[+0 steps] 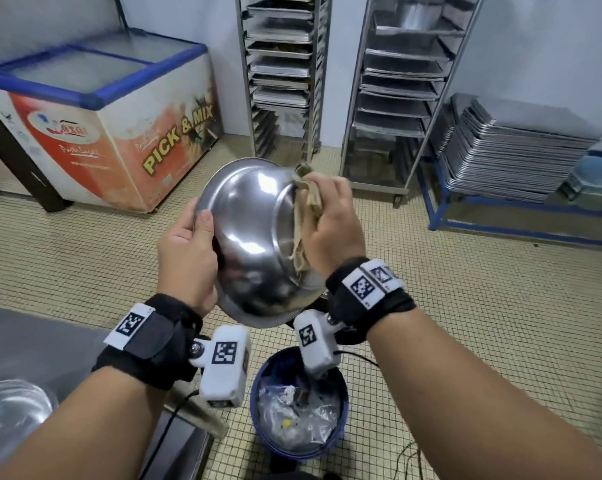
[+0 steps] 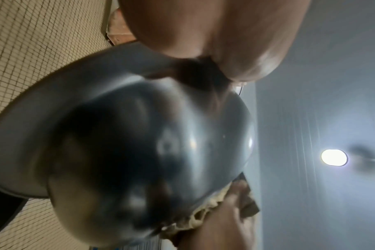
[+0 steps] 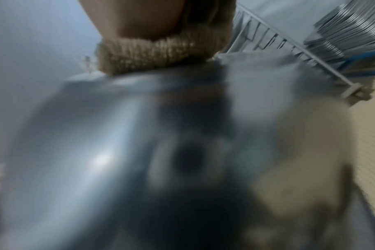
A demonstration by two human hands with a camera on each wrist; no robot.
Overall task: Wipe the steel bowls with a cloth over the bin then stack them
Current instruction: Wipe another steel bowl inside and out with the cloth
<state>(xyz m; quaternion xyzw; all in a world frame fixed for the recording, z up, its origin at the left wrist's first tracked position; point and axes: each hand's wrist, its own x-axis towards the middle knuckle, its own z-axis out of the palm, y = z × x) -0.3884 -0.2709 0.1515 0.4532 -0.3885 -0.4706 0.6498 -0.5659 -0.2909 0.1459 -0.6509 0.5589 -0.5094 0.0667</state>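
Note:
I hold a steel bowl [image 1: 247, 233] tilted on its side above the blue bin [image 1: 297, 403], its outside turned toward me. My left hand [image 1: 188, 251] grips the bowl's left rim, thumb on the outside. My right hand [image 1: 330, 220] clutches a beige cloth [image 1: 304, 209] and presses it against the bowl's right side. From the left wrist, the bowl [image 2: 128, 152] fills the picture, with the cloth [image 2: 206, 214] at its lower edge. In the blurred right wrist view, the cloth [image 3: 158, 55] sits bunched under my palm on the bowl [image 3: 86, 152].
Another steel bowl [image 1: 8, 420] sits on the steel counter [image 1: 43, 344] at lower left. A chest freezer [image 1: 102, 119] stands far left, two tray racks [image 1: 282, 74] at the back, and a stack of trays [image 1: 510, 147] at far right. The bin holds plastic rubbish.

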